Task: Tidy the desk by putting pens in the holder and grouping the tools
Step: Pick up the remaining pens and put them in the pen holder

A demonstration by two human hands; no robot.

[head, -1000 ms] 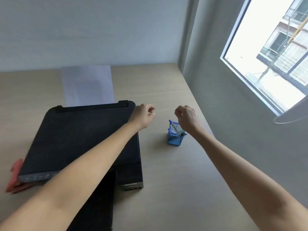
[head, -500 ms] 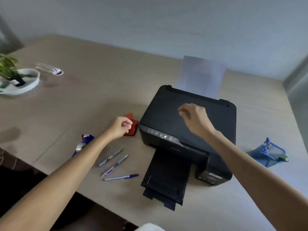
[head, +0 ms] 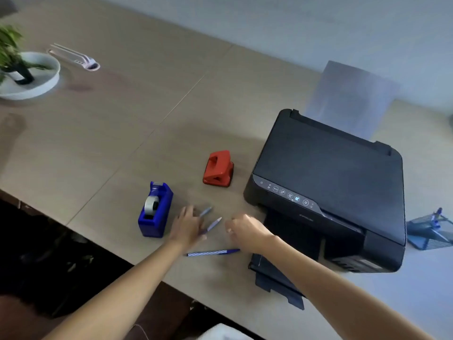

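Your left hand [head: 187, 227] lies flat, fingers spread, over two pens [head: 212, 224] on the desk [head: 147, 114]; your right hand [head: 245, 231] hovers beside them, fingers loosely curled, empty. A third pen [head: 212, 252] lies nearer you. The holder [head: 427, 233] stands beyond the printer [head: 328, 182].

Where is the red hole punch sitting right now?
The red hole punch sits on the desk just left of the black printer, beyond the blue tape dispenser.
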